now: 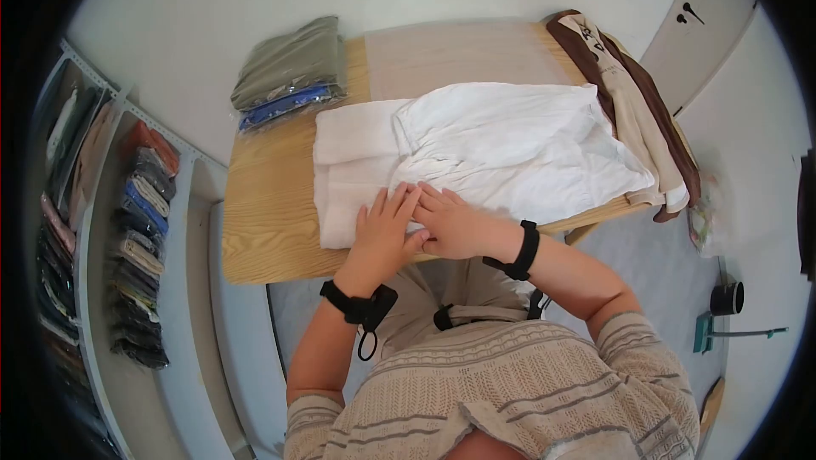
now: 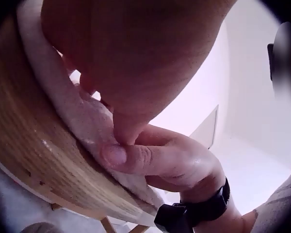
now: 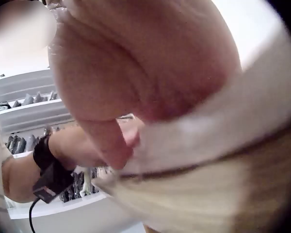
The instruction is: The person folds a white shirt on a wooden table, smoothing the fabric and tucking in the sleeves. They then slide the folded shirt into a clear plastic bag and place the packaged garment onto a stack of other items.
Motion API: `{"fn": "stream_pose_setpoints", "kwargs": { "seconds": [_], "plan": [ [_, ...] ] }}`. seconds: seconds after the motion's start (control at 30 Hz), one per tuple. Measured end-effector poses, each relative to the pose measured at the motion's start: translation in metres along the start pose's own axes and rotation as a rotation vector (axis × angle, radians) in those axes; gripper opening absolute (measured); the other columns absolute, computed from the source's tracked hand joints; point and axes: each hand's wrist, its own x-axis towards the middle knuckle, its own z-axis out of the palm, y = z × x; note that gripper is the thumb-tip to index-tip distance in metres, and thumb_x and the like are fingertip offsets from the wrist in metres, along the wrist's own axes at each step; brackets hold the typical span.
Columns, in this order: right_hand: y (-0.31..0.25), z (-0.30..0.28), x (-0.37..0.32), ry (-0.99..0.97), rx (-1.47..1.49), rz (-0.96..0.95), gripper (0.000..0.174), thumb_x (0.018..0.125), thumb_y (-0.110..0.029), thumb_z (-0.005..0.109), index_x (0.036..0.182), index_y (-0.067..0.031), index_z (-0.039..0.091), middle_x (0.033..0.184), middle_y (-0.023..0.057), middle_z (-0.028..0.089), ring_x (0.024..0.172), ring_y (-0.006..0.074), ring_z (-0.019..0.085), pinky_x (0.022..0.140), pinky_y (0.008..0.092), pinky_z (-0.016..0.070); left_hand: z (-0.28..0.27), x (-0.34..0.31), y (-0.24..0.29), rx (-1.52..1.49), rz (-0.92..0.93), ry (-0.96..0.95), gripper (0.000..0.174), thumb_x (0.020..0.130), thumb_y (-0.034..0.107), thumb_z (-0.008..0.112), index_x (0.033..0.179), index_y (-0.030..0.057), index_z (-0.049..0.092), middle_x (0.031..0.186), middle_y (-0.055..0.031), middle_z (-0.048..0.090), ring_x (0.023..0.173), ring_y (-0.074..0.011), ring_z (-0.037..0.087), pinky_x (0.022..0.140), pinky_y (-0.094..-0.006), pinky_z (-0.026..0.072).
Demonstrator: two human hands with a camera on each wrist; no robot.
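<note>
A white garment lies spread over the table, wrinkled near its middle. Its left part, a pinkish-white folded section, lies flatter. My left hand rests on the near edge of the cloth with its fingers stretched forward. Beside it my right hand lies on the same cloth, fingers extended and pointing left. The fingertips of both hands meet and overlap, and the thumbs come close together at the near edge. In the left wrist view, the right thumb lies against the cloth edge.
Bagged folded clothes, an olive pack above a blue one, sit at the table's back left. A clear sheet lies behind. A brown and beige garment hangs over the right end. Shelves with bagged clothes stand left.
</note>
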Motion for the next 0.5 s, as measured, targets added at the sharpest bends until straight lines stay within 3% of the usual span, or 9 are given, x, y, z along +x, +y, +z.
{"fn": "stream_pose_setpoints", "kwargs": {
  "seconds": [0.13,0.2,0.23,0.3,0.37,0.43,0.47,0.5],
  "plan": [
    [-0.013,-0.051,-0.031,-0.06,0.09,-0.048,0.061,0.088,-0.029,0.058,0.141,-0.011,0.035,0.146,0.021,0.032,0.135,0.0403,0.03,0.109,0.0459,0.0296,0.011,-0.023,0.001,0.126,0.034,0.037,0.069,0.082,0.038,0.065,0.14,0.0145,0.039,0.148,-0.0119,0.031,0.133,-0.0403,0.03,0.1,-0.0637,0.0275],
    [-0.013,-0.097,-0.028,-0.054,0.11,-0.201,0.053,0.088,-0.026,0.059,0.135,-0.0093,0.043,0.132,0.0221,0.05,0.122,0.0385,0.048,0.101,0.0421,0.0396,0.012,-0.027,0.003,0.142,0.023,0.04,0.069,0.081,0.038,0.066,0.14,0.0149,0.039,0.148,-0.0115,0.03,0.134,-0.0398,0.029,0.101,-0.0638,0.0263],
    [-0.009,-0.108,-0.015,-0.05,0.11,-0.205,0.053,0.088,-0.026,0.059,0.135,-0.0093,0.043,0.132,0.0221,0.05,0.122,0.0385,0.048,0.101,0.0421,0.0396,0.011,-0.028,0.004,0.16,0.02,0.049,0.07,0.08,0.039,0.066,0.14,0.0152,0.039,0.149,-0.0112,0.03,0.135,-0.0393,0.028,0.101,-0.0639,0.0252],
    [-0.005,-0.132,0.02,-0.101,0.187,-0.002,0.047,0.087,-0.021,0.059,0.131,-0.0083,0.047,0.116,0.0225,0.06,0.107,0.0361,0.059,0.092,0.0429,0.0457,0.013,-0.028,0.006,0.168,0.009,0.056,0.071,0.079,0.039,0.067,0.141,0.0163,0.039,0.149,-0.0116,0.028,0.135,-0.0408,0.026,0.101,-0.0644,0.0244],
    [0.023,-0.113,0.065,0.079,0.175,0.076,0.047,0.087,-0.018,0.058,0.132,-0.0079,0.047,0.106,0.0219,0.064,0.101,0.035,0.061,0.088,0.0423,0.0467,0.016,-0.028,0.007,0.178,0.002,0.071,0.073,0.078,0.039,0.068,0.141,0.0173,0.038,0.15,-0.012,0.027,0.136,-0.0423,0.025,0.102,-0.0649,0.0237],
    [0.051,-0.087,0.107,0.197,0.111,0.174,0.042,0.084,-0.014,0.057,0.124,-0.0012,0.051,0.098,0.0222,0.065,0.086,0.0321,0.066,0.076,0.04,0.0517,0.017,-0.029,0.006,0.156,-0.014,0.072,0.076,0.075,0.041,0.071,0.141,0.0186,0.039,0.15,-0.0119,0.027,0.136,-0.0417,0.025,0.102,-0.0655,0.022],
    [0.06,-0.082,0.12,0.206,0.105,0.161,0.042,0.084,-0.014,0.057,0.124,-0.0012,0.051,0.098,0.0222,0.065,0.086,0.0321,0.066,0.076,0.04,0.0517,0.016,-0.029,0.006,0.133,-0.025,0.064,0.076,0.074,0.041,0.071,0.141,0.0192,0.039,0.151,-0.0116,0.026,0.137,-0.0413,0.024,0.103,-0.0653,0.0206],
    [0.062,-0.081,0.129,0.078,0.139,0.297,0.038,0.084,-0.013,0.056,0.119,0.0016,0.054,0.092,0.0207,0.066,0.075,0.0288,0.066,0.066,0.0374,0.0521,0.016,-0.029,0.006,0.141,-0.03,0.076,0.076,0.074,0.041,0.071,0.141,0.0192,0.039,0.151,-0.0116,0.026,0.137,-0.0413,0.024,0.103,-0.0653,0.0206]
  ]
}}
